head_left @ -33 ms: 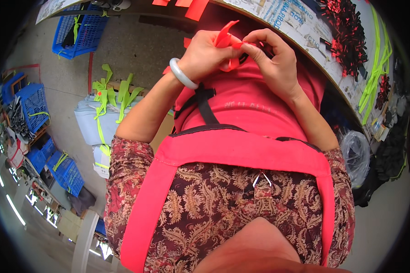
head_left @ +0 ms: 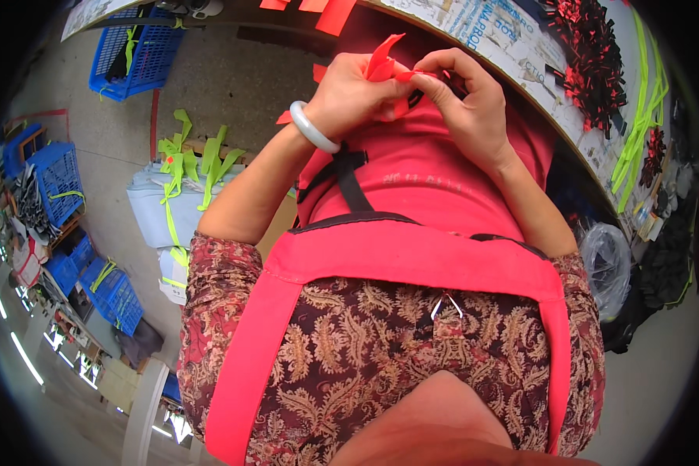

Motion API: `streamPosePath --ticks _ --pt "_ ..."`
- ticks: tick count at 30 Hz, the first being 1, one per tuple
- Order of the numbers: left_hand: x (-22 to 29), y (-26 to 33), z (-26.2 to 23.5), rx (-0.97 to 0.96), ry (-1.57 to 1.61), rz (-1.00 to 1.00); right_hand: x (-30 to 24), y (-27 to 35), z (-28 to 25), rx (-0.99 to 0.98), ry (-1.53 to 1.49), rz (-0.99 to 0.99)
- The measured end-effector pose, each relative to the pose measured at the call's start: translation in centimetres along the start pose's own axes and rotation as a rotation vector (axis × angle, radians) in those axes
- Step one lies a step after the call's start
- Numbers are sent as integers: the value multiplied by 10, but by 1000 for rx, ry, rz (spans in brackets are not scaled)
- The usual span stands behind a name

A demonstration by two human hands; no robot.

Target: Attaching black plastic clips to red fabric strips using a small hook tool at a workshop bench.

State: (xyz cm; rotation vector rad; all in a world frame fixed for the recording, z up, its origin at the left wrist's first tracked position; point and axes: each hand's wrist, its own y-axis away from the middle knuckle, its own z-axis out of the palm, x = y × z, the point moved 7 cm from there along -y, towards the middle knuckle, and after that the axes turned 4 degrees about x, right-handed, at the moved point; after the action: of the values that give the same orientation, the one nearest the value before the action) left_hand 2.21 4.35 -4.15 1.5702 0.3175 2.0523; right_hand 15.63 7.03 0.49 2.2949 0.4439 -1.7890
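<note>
In front of the red apron, both my hands work on a bright orange-red fabric strip. My left hand, with a pale bangle at its wrist, is closed around the strip, and one end sticks up above the fingers. Close beside it, my right hand pinches another part of the strip between thumb and forefinger. A short stretch runs between the two hands. Something dark shows near the right fingertips, too covered to make out. More orange-red ends poke out behind the left hand.
The table edge runs beyond my hands, bearing red-and-black shiny bunches and neon-yellow strips. On the left stand a blue basket and a pale bundle tied with yellow strips. A clear plastic bag lies at right.
My left hand and the upright strip end have shifted very slightly. Less of the strip shows beneath the left fingers. Both hands keep their hold.
</note>
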Motion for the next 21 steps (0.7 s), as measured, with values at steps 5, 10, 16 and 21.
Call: streamPosePath --ticks 5,10,16,21 --pt "-17 -1 0 21 -16 -11 4 1 2 10 19 -6" --pt "-19 -2 0 34 189 -8 3 -1 2 2 -65 67" --pt "-21 0 8 -250 291 -144 16 -3 -3 3 -81 123" --pt "-15 -2 -1 -26 209 -15 7 -2 -12 130 -37 40"
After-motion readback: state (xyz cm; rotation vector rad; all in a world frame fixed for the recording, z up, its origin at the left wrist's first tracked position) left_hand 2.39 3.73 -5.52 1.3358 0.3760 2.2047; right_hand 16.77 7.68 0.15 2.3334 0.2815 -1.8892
